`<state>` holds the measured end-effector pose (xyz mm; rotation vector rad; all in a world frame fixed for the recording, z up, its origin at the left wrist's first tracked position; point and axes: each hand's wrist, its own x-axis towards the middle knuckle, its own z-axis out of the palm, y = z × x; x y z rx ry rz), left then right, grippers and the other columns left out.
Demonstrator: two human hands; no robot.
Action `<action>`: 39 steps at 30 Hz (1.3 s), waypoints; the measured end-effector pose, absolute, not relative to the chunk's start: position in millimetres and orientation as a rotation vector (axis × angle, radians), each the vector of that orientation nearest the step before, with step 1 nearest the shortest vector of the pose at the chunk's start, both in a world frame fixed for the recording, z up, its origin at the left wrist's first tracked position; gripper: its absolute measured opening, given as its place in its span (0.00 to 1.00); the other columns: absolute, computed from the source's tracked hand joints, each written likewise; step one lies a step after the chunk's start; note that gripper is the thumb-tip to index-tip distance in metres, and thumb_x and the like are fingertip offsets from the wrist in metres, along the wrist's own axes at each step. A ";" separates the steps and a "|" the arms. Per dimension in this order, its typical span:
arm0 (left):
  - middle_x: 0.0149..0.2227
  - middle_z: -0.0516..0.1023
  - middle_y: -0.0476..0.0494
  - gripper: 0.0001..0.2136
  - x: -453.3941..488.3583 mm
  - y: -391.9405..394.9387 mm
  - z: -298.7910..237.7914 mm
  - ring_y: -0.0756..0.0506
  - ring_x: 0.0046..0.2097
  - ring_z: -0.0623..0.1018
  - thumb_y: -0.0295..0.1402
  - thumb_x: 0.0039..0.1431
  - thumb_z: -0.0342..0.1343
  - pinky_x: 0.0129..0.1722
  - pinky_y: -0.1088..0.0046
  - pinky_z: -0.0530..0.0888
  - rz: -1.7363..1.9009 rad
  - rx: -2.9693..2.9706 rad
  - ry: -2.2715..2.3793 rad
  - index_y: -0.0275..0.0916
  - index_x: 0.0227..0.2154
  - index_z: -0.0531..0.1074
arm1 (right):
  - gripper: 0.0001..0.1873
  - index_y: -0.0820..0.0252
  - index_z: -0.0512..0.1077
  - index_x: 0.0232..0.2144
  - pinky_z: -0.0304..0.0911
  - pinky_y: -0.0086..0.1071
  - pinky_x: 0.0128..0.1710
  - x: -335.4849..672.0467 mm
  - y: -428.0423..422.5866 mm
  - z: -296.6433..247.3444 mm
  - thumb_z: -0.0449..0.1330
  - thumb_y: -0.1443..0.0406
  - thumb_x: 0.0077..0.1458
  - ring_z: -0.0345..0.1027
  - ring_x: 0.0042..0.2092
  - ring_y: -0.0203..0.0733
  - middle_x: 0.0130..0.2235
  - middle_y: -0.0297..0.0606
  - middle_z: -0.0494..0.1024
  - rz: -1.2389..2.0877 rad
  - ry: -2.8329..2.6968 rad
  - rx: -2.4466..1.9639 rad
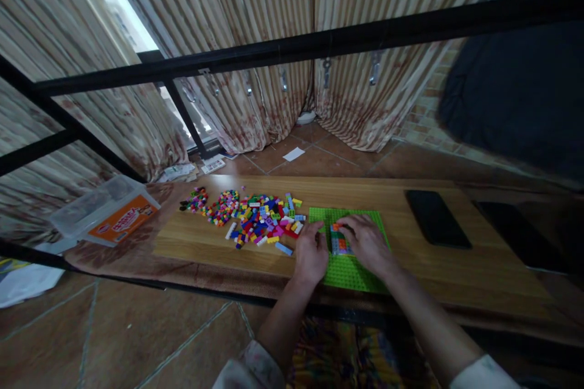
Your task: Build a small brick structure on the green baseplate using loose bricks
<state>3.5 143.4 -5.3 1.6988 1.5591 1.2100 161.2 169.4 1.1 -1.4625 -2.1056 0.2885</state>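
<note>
A green studded baseplate lies on the wooden board in front of me. On its middle stands a small block structure of grey, orange and other coloured toy bricks. My right hand reaches over it from the right, with thumb and fingertips closed about an orange brick at its far edge. My left hand rests by the plate's left edge, fingers loosely bent and apart, with no brick visible in it. Left of this hand spreads a pile of mixed toy bricks.
Smaller heaps of tiny pieces lie beyond the pile on the wooden board. A black phone lies at right, with a dark flat object beyond. A clear plastic box with an orange label stands left. A black rail crosses behind.
</note>
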 end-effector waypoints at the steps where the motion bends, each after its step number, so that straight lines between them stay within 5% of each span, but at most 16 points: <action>1: 0.45 0.78 0.39 0.14 4.5 145.8 -6.1 0.45 0.49 0.77 0.21 0.59 0.49 0.52 0.64 0.73 1.206 1.697 1.552 0.36 0.45 0.74 | 0.10 0.57 0.75 0.37 0.61 0.40 0.46 161.4 169.1 0.4 0.53 0.63 0.60 0.67 0.43 0.45 0.40 0.40 0.77 0.298 -2.097 -1.461; 39: 0.48 0.77 0.37 0.19 16.0 146.4 -4.1 0.43 0.50 0.75 0.20 0.60 0.44 0.54 0.63 0.72 0.920 2.018 1.640 0.34 0.51 0.72 | 0.09 0.57 0.77 0.34 0.63 0.38 0.46 153.6 171.2 -0.6 0.56 0.67 0.58 0.70 0.42 0.43 0.37 0.40 0.79 0.452 -1.903 -1.432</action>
